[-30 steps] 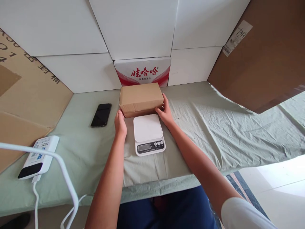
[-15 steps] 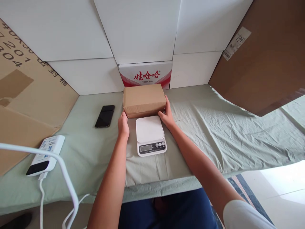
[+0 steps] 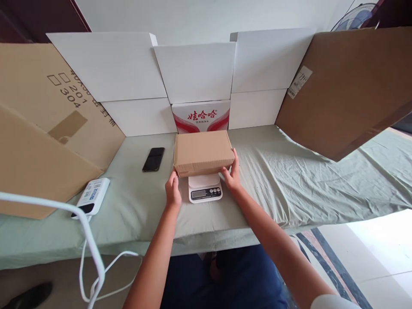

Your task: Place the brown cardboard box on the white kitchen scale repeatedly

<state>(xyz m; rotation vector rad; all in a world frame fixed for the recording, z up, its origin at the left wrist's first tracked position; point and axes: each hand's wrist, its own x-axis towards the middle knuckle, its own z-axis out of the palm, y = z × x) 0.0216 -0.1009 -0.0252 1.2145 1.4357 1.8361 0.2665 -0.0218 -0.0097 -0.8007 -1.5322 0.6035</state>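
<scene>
Head view: L hand (image 3: 173,192) & R hand (image 3: 232,175) both grip the cardboard box (image 3: 202,152) at its lower front corners, fingers curled onto the sides. Box sits over the white scale (image 3: 205,189), covering most of the platform; display still visible. Whether box rests on it or hovers just above, can't tell. Black phone (image 3: 153,159) lies left, power bank (image 3: 92,195) near worktop (image 3: 289,171) edge.

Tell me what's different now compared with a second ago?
The cardboard box, which sat on the cloth behind the kitchen scale, has come toward the person and now covers the scale's platform, with both hands on its ends: left hand, right hand. The camera view also pulled back. The scale, black phone and power bank stayed put.
</scene>
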